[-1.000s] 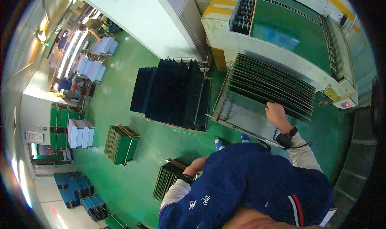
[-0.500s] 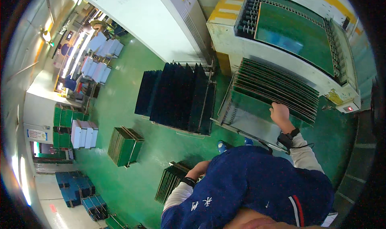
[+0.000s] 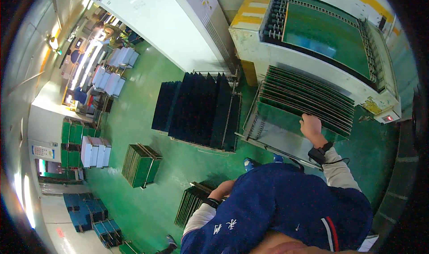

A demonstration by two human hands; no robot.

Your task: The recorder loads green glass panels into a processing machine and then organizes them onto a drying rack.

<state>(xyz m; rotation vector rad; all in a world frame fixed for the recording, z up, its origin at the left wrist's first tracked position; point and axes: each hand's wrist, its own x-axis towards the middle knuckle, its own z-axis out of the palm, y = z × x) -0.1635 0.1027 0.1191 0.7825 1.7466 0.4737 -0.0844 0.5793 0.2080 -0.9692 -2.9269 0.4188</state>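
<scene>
A: Green workshop floor (image 3: 134, 120) all round, seen from the head view. Right hand (image 3: 310, 125) up at the slotted metal rack (image 3: 286, 143), fingers (image 3: 305, 119) curled shut over the top edge of a green panel (image 3: 281, 120), the nearest one standing in the slots.

B: And the left hand (image 3: 225, 187)?

A: Down low beside the body, close to a floor rack of green panels (image 3: 191, 204). Mostly hidden by the blue jacket (image 3: 286, 209); cannot tell whether open or closed.

B: Risks?

A: Probably a one-handed hold on a wide, thin panel: likely to flex or swing if lifted by that single edge. Could scrape the neighbouring panels (image 3: 308, 93), packed just beside it. Could also catch in a slot and tilt the row. Feet close under the rack too, so a slipped panel might land on a blue shoe (image 3: 249, 164).

B: Counts?

A: One slotted rack at the hand, holding a dozen or so green panels, too tightly packed for an exact figure. One machine (image 3: 313, 66) behind it with a green bed. One trolley of dark panels (image 3: 196, 111) to the left, again too many to count. Two floor racks of green panels: the one by the left hand and another (image 3: 140, 164) further left. One long white cabinet (image 3: 170, 26) at the top. Two hands, both the wearer's. Two blue shoes showing. More stacks along the far wall, too small to count.
</scene>
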